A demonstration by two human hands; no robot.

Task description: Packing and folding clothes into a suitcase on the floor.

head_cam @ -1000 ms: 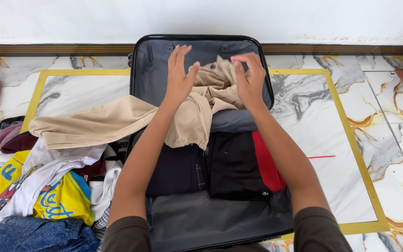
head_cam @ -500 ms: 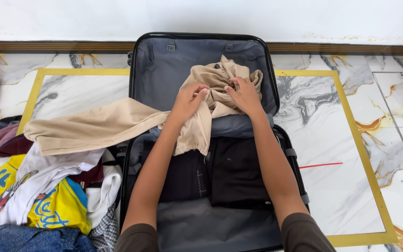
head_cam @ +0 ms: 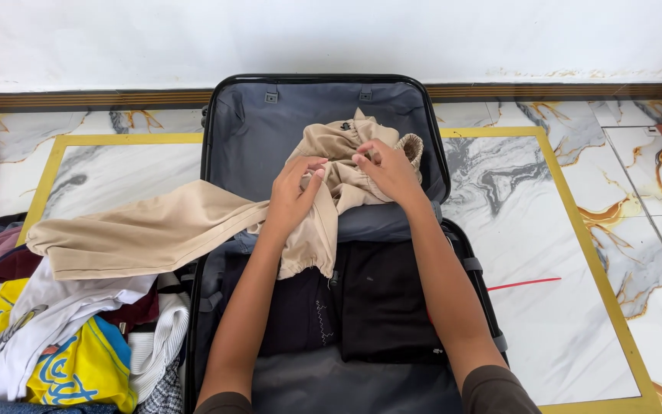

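Beige cotton trousers (head_cam: 193,230) bunched in an open black hard-shell suitcase (head_cam: 224,138).
Left hand (head_cam: 293,195) and right hand (head_cam: 387,170) both pinch the crumpled cloth, fingers curled shut.

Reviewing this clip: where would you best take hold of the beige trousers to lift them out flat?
Probably the bunched waistband end of the beige trousers, from above, where the left hand and right hand already rest on it inside the open suitcase. One leg trails left over the clothes pile, so lifting there lets it hang straight.

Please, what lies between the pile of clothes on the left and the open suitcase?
In the head view, one leg of the beige trousers bridges that stretch, running from the pile of clothes over the suitcase edge to the bunched part both hands grip.
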